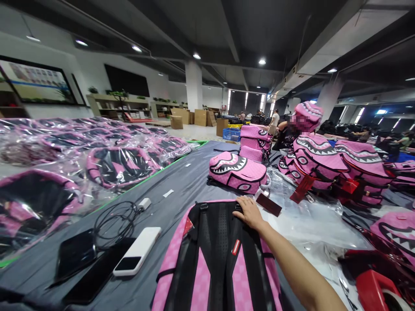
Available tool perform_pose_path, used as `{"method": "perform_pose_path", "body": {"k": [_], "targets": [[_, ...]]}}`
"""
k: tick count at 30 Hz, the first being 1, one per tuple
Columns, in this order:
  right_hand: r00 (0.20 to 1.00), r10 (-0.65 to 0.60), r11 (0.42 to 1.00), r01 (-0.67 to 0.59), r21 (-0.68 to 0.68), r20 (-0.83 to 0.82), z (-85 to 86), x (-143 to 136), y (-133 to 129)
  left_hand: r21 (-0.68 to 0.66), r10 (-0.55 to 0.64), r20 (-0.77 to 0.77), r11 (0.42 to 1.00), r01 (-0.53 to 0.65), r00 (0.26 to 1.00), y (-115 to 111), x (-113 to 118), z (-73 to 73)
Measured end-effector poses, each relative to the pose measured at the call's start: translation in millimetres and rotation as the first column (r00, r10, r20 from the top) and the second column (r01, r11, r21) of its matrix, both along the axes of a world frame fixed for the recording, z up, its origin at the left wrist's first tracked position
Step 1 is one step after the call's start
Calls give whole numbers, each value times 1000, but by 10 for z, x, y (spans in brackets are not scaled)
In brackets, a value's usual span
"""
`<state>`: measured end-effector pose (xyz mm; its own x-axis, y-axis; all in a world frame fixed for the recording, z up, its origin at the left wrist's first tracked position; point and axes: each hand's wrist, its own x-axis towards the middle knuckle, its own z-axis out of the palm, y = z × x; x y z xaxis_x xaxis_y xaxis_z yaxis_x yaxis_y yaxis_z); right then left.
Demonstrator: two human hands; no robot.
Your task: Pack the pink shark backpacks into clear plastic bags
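Observation:
A pink and black backpack (pixel 218 259) lies with its straps and back panel upward on the grey cloth-covered table (pixel 181 172). My right hand (pixel 249 211) rests on its top edge, near the right strap, thumb apart from the other fingers. Whether the fingers grip the fabric is hard to tell. Just beyond lies another pink backpack (pixel 238 172) with a shark-mouth print, a dark red tag (pixel 269 204) beside it. My left hand is out of the picture.
Plastic-wrapped backpacks (pixel 123 166) fill the left side. A white power bank (pixel 138 251), dark phones and a coiled cable (pixel 115 224) lie left. Stacked pink backpacks (pixel 317 160), clear plastic sheets (pixel 301 220) and a red tape dispenser (pixel 372 285) are right. A person handles a bag behind.

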<state>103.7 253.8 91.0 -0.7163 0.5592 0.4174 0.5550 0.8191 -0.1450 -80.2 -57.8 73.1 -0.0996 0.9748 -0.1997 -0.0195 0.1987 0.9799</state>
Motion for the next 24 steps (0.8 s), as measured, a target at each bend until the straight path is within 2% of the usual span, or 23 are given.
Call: {"method": "perform_pose_path", "body": {"k": [2, 3, 4, 5, 7, 9, 10, 13, 18, 22, 24], "targets": [[997, 69, 997, -68, 48, -21, -75, 6, 4, 116, 165, -220, 983, -142, 961, 383, -392, 161], [995, 93, 994, -91, 63, -40, -104, 10, 3, 183, 265, -325, 959, -215, 908, 620, -571, 237], [991, 115, 991, -110, 74, -63, -130, 17, 2, 256, 369, -586, 929, -267, 722, 875, -721, 299], [987, 133, 989, -126, 83, -87, -154, 26, 2, 281, 392, -768, 917, -282, 507, 1133, -831, 342], [978, 157, 985, -145, 95, -134, -202, 55, 4, 285, 383, -831, 916, -282, 402, 1591, -909, 355], [971, 165, 983, -149, 105, -173, -254, 96, 6, 299, 374, -843, 923, -242, 386, 1882, -826, 269], [968, 164, 983, -145, 110, -188, -280, 118, 4, 319, 380, -846, 923, -214, 375, 1950, -752, 200], [963, 160, 983, -135, 126, -215, -346, 171, -34, 415, 434, -839, 901, -131, 327, 1900, -534, -25], [961, 154, 983, -126, 131, -228, -415, 214, -226, 618, 609, -767, 786, -24, 202, 1548, -394, -241], [985, 75, 996, -67, 57, -156, -496, 354, -493, 606, 590, -794, 787, 112, 149, 1277, -342, -405], [992, 73, 997, -72, 15, -102, -531, 447, -613, 581, 563, -813, 797, 164, 148, 1163, -334, -502]]}}
